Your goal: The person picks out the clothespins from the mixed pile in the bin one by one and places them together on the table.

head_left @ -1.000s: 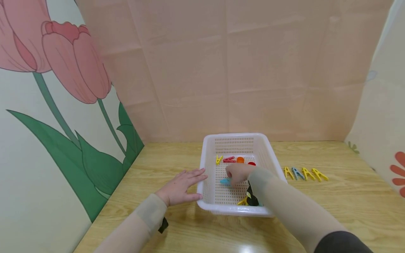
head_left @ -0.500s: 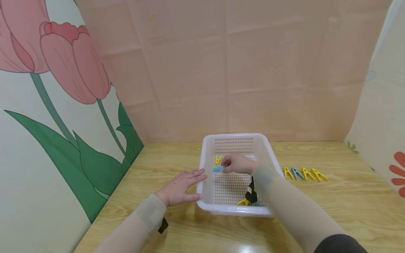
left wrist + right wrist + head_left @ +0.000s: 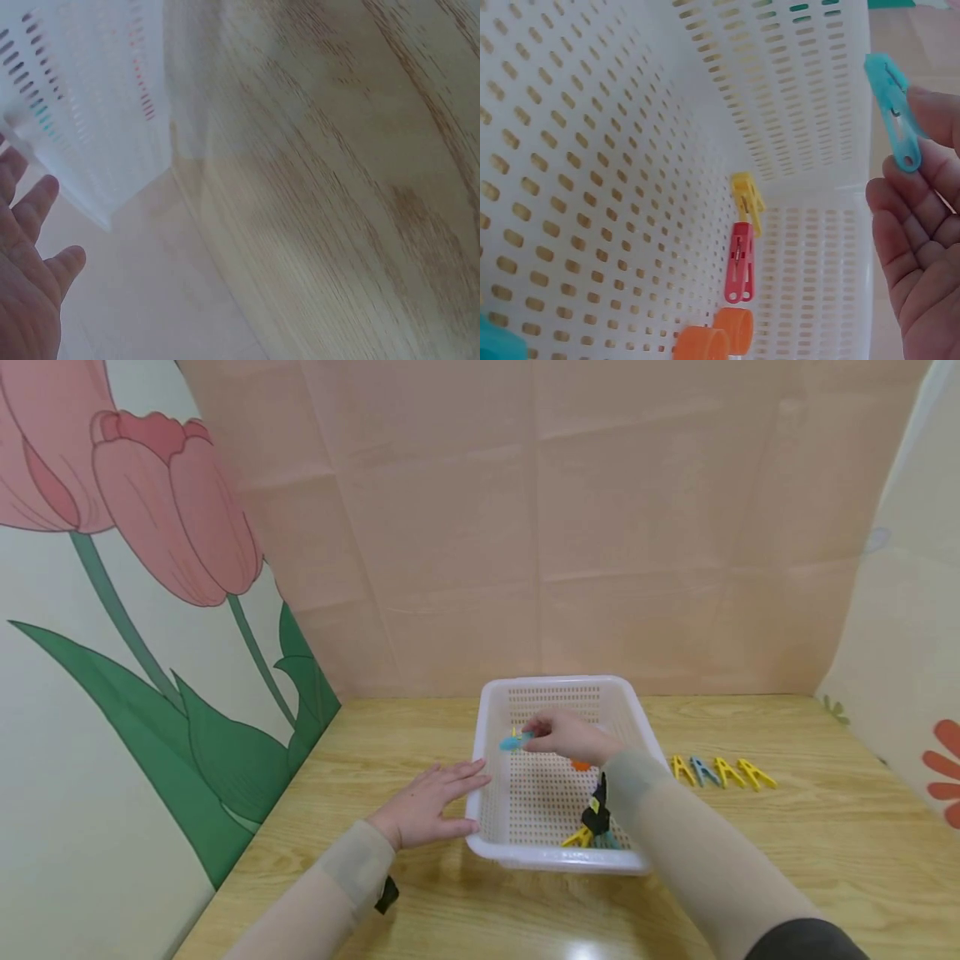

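Observation:
My right hand pinches a light blue clothespin between thumb and fingers, over the far left part of a white perforated plastic basket. My left hand lies with fingers spread, fingertips right at the basket's left rim. Inside the basket, a yellow clothespin and a pink-red clothespin lie near the end wall in the right wrist view. Beside them are orange ring-shaped pieces. Another yellow clothespin lies at the basket's near side, partly covered by the right wrist camera.
On the wooden table, a row of yellow clothespins with a blue clothespin among them stands right of the basket. A pinkish sheet hangs behind. A tulip-painted wall bounds the left side.
My right hand has raised the light blue clothespin from low in the basket and moved it away toward the far left. The left hand has stayed in place.

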